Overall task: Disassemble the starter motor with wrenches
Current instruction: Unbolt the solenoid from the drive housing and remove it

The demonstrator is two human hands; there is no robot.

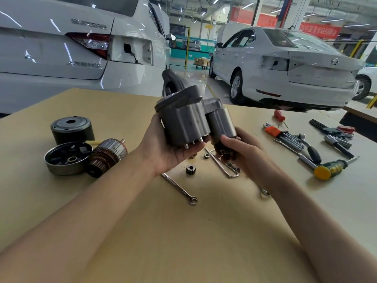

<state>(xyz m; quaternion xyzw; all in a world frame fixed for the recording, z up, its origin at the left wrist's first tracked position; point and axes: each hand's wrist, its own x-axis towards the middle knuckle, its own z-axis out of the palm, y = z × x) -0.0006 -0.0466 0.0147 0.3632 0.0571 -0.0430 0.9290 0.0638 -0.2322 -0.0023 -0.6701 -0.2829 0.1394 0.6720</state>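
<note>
I hold the grey starter motor housing (184, 117) above the table, nose end pointing away. My left hand (169, 148) cups its underside, where short pins stick out. My right hand (238, 152) grips the lower end of the solenoid cylinder (221, 121) attached beside the housing. On the table below lie a combination wrench (180, 189), a second wrench end (264, 193), a small black gear (190, 169), a nut (206, 156) and long through bolts (221, 165). At the left sit the armature (107, 155), the black field casing (72, 129) and an end cap (65, 159).
Tools lie at the right of the tan table (183, 231): a hex key set (283, 134), a ratchet handle (310, 150), a green-yellow screwdriver (332, 167), a red screwdriver (279, 116). Two white cars (295, 64) stand behind the table.
</note>
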